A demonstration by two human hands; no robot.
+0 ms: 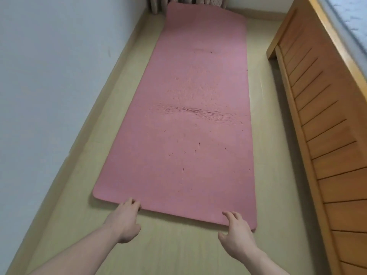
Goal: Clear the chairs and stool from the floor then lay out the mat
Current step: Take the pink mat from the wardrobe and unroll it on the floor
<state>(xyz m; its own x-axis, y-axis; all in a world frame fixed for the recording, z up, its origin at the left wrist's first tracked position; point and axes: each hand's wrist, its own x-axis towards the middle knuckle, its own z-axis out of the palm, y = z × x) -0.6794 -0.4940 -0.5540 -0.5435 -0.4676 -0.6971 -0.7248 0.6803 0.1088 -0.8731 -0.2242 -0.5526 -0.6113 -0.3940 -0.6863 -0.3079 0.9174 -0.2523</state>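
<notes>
A pink mat (190, 135) lies unrolled and flat on the floor, running from just in front of me to the curtain at the far wall. A shallow wrinkle crosses its middle. My left hand (125, 221) reaches to the mat's near edge, fingertips touching it left of centre and thumb held apart. My right hand (236, 233) is at the near right corner, its spread fingers lying loosely over the edge. Neither hand grips anything. No chairs or stool are in view.
A pale wall (49, 86) runs along the left. A wooden bed frame (321, 126) with a slatted side stands on the right, a strip of beige floor (264, 116) between it and the mat. Curtains (158, 2) hang at the far end.
</notes>
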